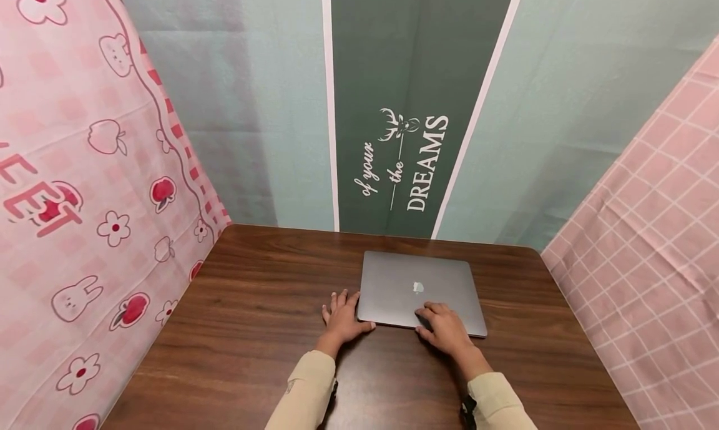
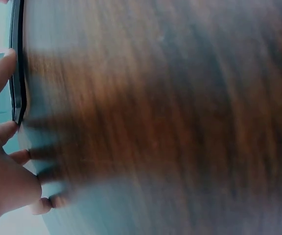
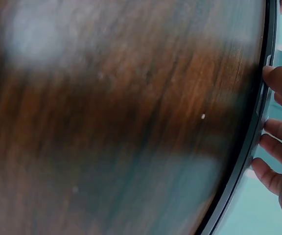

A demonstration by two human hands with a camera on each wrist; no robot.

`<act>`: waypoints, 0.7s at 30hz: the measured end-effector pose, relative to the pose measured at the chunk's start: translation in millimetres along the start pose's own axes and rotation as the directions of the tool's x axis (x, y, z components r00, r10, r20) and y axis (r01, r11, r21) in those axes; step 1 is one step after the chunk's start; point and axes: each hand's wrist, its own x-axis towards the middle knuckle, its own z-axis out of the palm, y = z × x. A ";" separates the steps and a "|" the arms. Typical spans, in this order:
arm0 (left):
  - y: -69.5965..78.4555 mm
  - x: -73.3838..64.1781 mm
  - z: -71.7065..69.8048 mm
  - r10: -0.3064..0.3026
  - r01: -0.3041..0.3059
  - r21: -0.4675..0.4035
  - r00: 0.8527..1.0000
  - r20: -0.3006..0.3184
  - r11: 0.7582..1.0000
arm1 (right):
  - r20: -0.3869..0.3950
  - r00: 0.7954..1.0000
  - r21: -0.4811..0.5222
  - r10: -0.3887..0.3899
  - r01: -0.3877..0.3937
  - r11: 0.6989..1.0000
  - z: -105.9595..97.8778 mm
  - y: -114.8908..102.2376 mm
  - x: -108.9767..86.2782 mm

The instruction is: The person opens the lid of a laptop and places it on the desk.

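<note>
OP: ok so what's going on with this laptop (image 1: pixel 393 286)?

Reply: It's lying flat on the worktop (image 1: pixel 269 274), lid down, logo (image 1: pixel 418 287) facing up. The green wall hanging (image 1: pixel 421 43) is hanging behind it.

OP: And the hands?

Reply: Neither one's really gripping, far as I can see. The left hand (image 1: pixel 342 317) is spreading its fingers on the worktop beside the laptop's left edge, with the thumb touching the laptop's near edge. The right hand (image 1: pixel 446 330) is reaching over the laptop's near edge, fingers fairly loose, thumb touching by the notch (image 3: pixel 262 98). Can't tell if the fingertips are pressing the lid or just hovering over it.

OP: Anything looking sketchy?

Reply: Bit, yeah. Nothing's holding the laptop down from above on its left, so if the right hand is pushing unevenly, I'm guessing the whole thing could be swivelling round that left thumb. And if the right thumb is prying while those fingers are bearing down on top, the lid would be fighting itself and the thumb could be slipping off the notch.

OP: Falling off?

Reply: Doubt it, there's worktop showing all round the laptop.
</note>
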 end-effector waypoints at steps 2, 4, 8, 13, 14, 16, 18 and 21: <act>-0.3 -0.3 0.6 -0.003 0.003 0.012 1.000 0.005 1.000 | 0.021 1.000 -0.007 0.001 -0.001 1.000 -1.8 -1.0 0.0; -1.4 -0.4 2.2 -0.007 0.007 0.021 1.000 0.002 1.000 | 0.031 1.000 -0.010 -0.002 0.003 1.000 -3.0 -1.8 -0.3; -3.9 0.3 5.6 -0.019 0.019 0.027 1.000 -0.016 0.999 | 0.019 1.000 -0.016 -0.024 0.024 1.000 -2.8 -2.3 -1.1; -4.3 1.0 7.1 -0.022 0.023 0.036 0.999 -0.033 0.999 | 0.000 0.999 -0.021 -0.052 0.052 0.998 -4.3 -3.2 -1.6; -4.3 1.0 7.3 -0.019 0.021 0.036 0.999 -0.035 0.999 | -0.001 0.998 -0.024 -0.056 0.056 0.998 -4.5 -3.3 -1.6; -3.7 0.9 7.1 -0.025 0.026 0.044 0.999 -0.024 0.999 | -0.003 0.998 -0.033 -0.060 0.060 0.998 -4.6 -3.3 -1.7; -3.2 0.7 6.9 -0.023 0.024 0.055 1.000 -0.016 0.998 | -0.009 0.998 -0.035 -0.064 0.064 0.997 -4.4 -3.3 -2.2; -2.4 -0.4 6.0 -0.026 0.027 0.067 1.000 -0.002 0.997 | -0.026 0.997 -0.048 -0.078 0.076 0.996 -2.3 -3.0 -3.2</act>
